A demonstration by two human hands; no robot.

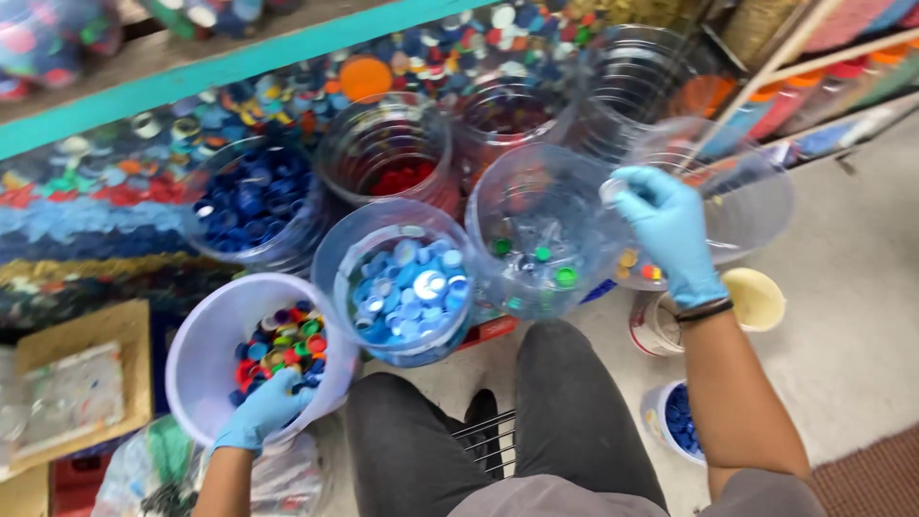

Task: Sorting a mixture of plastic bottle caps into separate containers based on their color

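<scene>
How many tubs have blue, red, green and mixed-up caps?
Blue caps: 3 – clear plastic tub of dark blue caps, clear tub of light blue caps, small white tub
Red caps: 1 – clear tub of red caps
Green caps: 1 – clear tub with green caps
Mixed: 1 – white bucket
Total: 6

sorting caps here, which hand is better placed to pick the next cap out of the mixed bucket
Left, probably. The left hand already rests on the rim of the white bucket of mixed caps, beside the caps. The right hand is far off, up at the clear containers, pinching a small pale cap.
</scene>
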